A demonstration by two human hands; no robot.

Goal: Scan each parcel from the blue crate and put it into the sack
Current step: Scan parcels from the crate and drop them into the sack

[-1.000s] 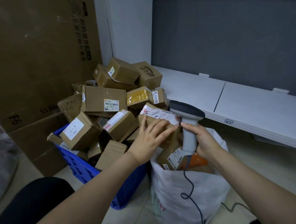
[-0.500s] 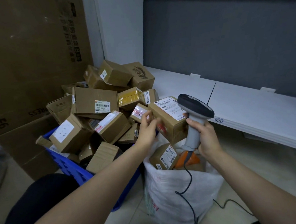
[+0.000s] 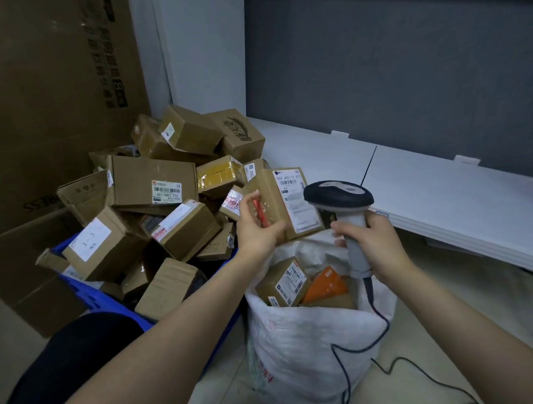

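A brown parcel [image 3: 285, 202] is held in the left hand [image 3: 258, 230], grip closed on its lower left side, thumb laid across a red mark on the box face. Its white shipping label is turned toward the scanner [image 3: 343, 210]. The scanner handle is clasped by the right hand [image 3: 374, 246], grip closed around it, dark head just beside the label; contact cannot be told. A black cable [image 3: 362, 346] is seen trailing from the handle down across the sack [image 3: 304, 353] to the floor. The held parcel is raised just above the sack's open mouth. Inside the sack, a labelled box [image 3: 282, 284] and an orange packet [image 3: 326, 286] are visible. Left of the sack, touching it, the blue crate [image 3: 87, 298] is piled high with cardboard parcels. A white shelf [image 3: 447, 186] is seen behind and right of the sack.
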